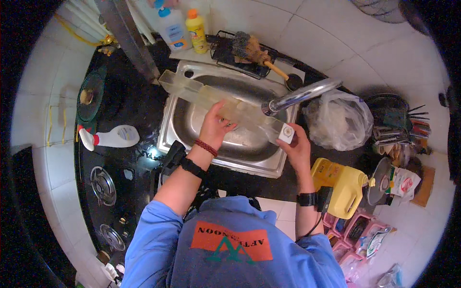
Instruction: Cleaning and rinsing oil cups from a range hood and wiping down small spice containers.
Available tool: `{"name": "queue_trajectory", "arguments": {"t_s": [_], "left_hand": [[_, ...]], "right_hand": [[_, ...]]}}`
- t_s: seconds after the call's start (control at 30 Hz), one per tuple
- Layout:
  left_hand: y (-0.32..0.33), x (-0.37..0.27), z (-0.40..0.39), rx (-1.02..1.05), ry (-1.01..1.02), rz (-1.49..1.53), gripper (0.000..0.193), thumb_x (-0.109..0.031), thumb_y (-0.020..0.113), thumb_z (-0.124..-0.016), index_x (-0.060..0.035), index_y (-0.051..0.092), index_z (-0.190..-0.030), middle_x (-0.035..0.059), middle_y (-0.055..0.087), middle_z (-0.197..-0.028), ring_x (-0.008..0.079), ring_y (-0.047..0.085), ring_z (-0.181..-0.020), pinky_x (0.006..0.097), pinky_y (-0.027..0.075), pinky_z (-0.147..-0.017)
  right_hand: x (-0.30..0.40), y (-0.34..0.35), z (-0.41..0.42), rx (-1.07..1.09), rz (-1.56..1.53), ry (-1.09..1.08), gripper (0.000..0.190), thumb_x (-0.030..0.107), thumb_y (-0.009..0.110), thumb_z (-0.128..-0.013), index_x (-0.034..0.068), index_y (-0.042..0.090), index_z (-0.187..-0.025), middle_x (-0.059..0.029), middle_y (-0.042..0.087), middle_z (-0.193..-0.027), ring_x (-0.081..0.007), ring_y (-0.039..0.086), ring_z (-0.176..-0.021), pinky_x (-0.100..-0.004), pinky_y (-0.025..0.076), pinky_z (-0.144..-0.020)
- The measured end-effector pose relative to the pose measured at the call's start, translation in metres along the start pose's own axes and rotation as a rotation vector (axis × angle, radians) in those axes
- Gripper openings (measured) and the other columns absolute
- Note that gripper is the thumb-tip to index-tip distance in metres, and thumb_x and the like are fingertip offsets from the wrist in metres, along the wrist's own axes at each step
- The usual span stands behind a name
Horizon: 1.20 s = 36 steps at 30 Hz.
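Observation:
A long, clear plastic bin point(216, 96) with dividers lies tilted across the stainless steel sink point(173, 120), below the chrome faucet point(306, 94). My left hand point(217, 124) grips the near side of the bin around its middle; some of the fingertips are below it. At the bin's right end my right hand point(297, 145) holds it between thumb and fingers, beside a white end piece point(286, 133) with a round mark. The bin's far left end reaches over the sink's rim at the upper left.
White spray bottle point(124, 136) and gas burners point(103, 185) are left. Behind the sink stand a yellow bottle point(196, 31), a white pump bottle point(175, 30) and a brush point(252, 50). Right are a plastic bag point(338, 120) and a yellow jug point(342, 187).

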<state>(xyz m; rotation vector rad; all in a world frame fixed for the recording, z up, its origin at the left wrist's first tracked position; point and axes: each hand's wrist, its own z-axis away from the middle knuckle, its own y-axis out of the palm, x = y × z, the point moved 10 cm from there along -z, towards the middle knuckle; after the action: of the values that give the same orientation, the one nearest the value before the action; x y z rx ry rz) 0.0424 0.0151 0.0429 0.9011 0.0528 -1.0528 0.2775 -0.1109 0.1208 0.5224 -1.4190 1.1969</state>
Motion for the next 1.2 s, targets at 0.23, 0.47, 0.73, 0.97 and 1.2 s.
{"name": "queue_trajectory", "arguments": {"t_s": [0.23,0.47,0.73,0.97,1.2], "left_hand": [[0.008,-0.007,0.009,-0.049,0.006,-0.054,0.047,-0.042,0.068,-0.086,-0.0183,0.052,-0.123,0.0054,0.047,-0.121,0.0276,0.051,-0.111,0.0498,0.044,-0.095],[0.009,-0.006,0.006,-0.024,0.000,-0.068,0.044,-0.040,0.071,-0.083,-0.0183,0.053,-0.117,0.0047,0.045,-0.119,0.0262,0.049,-0.108,0.0478,0.045,-0.093],[-0.006,-0.005,-0.005,-0.053,0.011,-0.085,0.041,-0.037,0.068,-0.086,-0.0178,0.053,-0.120,0.0070,0.056,-0.113,0.0258,0.057,-0.104,0.0514,0.052,-0.092],[-0.001,-0.007,0.000,-0.049,0.015,-0.142,0.043,-0.038,0.070,-0.084,-0.0154,0.054,-0.117,0.0055,0.053,-0.114,0.0252,0.054,-0.106,0.0495,0.051,-0.093],[0.003,-0.008,0.000,0.005,0.028,-0.112,0.044,-0.038,0.072,-0.083,-0.0168,0.054,-0.116,0.0049,0.050,-0.115,0.0257,0.052,-0.108,0.0487,0.050,-0.094]], "right_hand": [[-0.002,0.002,0.000,-0.010,0.027,-0.022,0.064,0.001,0.082,-0.069,0.008,0.055,-0.126,-0.0086,0.061,-0.118,-0.0178,0.064,-0.097,-0.0298,0.054,-0.080],[0.003,0.000,0.001,-0.039,0.039,0.031,0.064,0.002,0.083,-0.070,0.007,0.054,-0.126,-0.0094,0.065,-0.113,-0.0172,0.065,-0.093,-0.0301,0.055,-0.079],[-0.006,0.002,-0.001,-0.039,0.085,0.057,0.062,0.002,0.083,-0.069,0.008,0.055,-0.123,-0.0100,0.068,-0.104,-0.0185,0.067,-0.089,-0.0305,0.055,-0.076],[-0.014,0.008,0.001,0.021,0.147,0.076,0.061,0.003,0.083,-0.068,0.007,0.055,-0.122,-0.0102,0.068,-0.101,-0.0181,0.067,-0.086,-0.0308,0.055,-0.074],[-0.009,0.006,0.000,-0.012,0.139,0.019,0.062,0.003,0.083,-0.069,0.008,0.054,-0.124,-0.0104,0.068,-0.100,-0.0179,0.066,-0.085,-0.0309,0.055,-0.074]]}}
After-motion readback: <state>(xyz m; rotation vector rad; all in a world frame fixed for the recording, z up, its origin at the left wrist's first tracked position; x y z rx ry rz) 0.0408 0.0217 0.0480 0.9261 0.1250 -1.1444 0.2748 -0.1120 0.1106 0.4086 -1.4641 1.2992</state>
